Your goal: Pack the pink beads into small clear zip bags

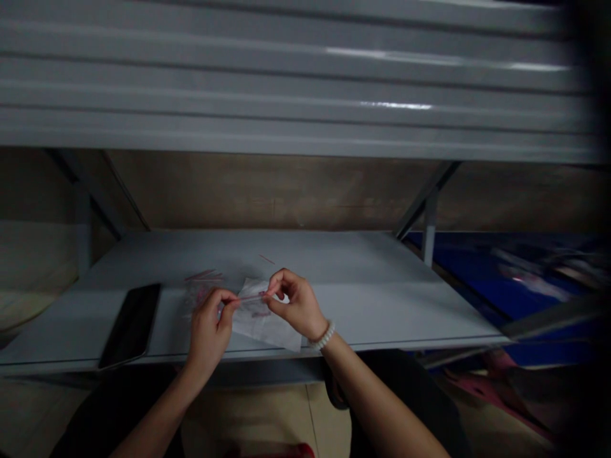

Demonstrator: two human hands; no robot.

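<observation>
Left hand [209, 327] and right hand [296, 305], fingers grasping a thin pink-tipped rod [251, 297] between them, translucent plastic sheet [260, 324] beneath, black smartphone [130, 326] at 9 o'clock, grey metal shelf [363, 280] below

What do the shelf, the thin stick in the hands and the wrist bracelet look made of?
The shelf looks like matte grey painted sheet metal, with a folded front edge. The thin stick, pinched by the left hand and right hand, seems clear, pink-tinged plastic or glass from its glossy see-through look; it is too small to tell. The bracelet shows smooth white beads, material unclear.
</observation>
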